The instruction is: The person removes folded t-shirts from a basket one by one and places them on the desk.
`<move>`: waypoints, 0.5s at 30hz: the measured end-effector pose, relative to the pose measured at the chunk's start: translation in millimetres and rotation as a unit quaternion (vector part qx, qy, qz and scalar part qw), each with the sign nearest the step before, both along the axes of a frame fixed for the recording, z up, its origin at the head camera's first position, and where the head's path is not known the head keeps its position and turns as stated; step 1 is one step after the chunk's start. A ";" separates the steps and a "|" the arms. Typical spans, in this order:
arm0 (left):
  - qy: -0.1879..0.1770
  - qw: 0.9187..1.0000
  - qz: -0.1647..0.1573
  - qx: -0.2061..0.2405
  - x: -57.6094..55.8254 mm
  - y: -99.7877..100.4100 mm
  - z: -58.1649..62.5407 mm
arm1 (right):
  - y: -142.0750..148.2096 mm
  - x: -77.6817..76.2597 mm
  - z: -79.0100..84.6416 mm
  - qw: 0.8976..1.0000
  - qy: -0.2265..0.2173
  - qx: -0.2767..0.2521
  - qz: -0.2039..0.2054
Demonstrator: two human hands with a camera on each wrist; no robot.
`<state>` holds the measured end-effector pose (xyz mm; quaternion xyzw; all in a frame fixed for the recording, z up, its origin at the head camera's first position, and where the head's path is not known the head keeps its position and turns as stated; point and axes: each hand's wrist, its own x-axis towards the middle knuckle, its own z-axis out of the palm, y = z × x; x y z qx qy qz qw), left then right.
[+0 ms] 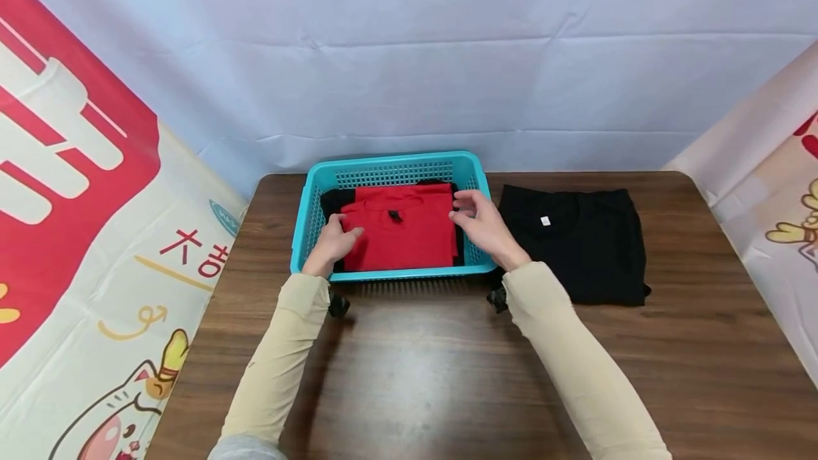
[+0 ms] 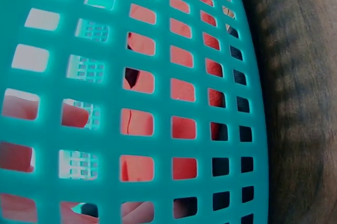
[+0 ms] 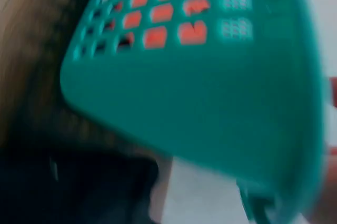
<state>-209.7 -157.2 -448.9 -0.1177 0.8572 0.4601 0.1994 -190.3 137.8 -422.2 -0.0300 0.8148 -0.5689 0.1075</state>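
Observation:
A turquoise plastic basket (image 1: 396, 157) holds a folded red T-shirt (image 1: 402, 243) on top, with black cloth (image 1: 335, 199) showing round its edges. My left hand (image 1: 331, 241) reaches over the basket's left end, fingers and thumb spread at the red shirt's left edge; contact is unclear. Through the lattice wall (image 2: 109, 139) in the left wrist view, parts of the fingers show inside. My right hand (image 1: 482, 227) is over the basket's right end, fingers loosely bent and apart, holding nothing visible. The right wrist view is blurred and shows mostly the basket's outer corner (image 3: 184, 97).
Right of the basket lies a folded black T-shirt (image 1: 575, 254) with a small white label, close to my right forearm. Everything stands on a dark wooden table (image 1: 409, 375). A pale cloth backdrop (image 1: 409, 91) hangs right behind the basket.

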 end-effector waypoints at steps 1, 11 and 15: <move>-0.004 1.000 0.002 0.007 -0.6 0.0 -0.3 | -3.4 -1.3 -2.7 1.000 -0.015 0.000 -0.005; -0.027 0.999 0.009 0.031 -7.9 -5.0 -4.6 | -24.9 -6.5 -18.4 0.993 -0.115 0.000 -0.026; -0.031 0.999 0.008 0.025 -10.0 -7.4 -4.1 | -28.6 -10.3 -19.4 0.990 -0.136 -0.007 -0.026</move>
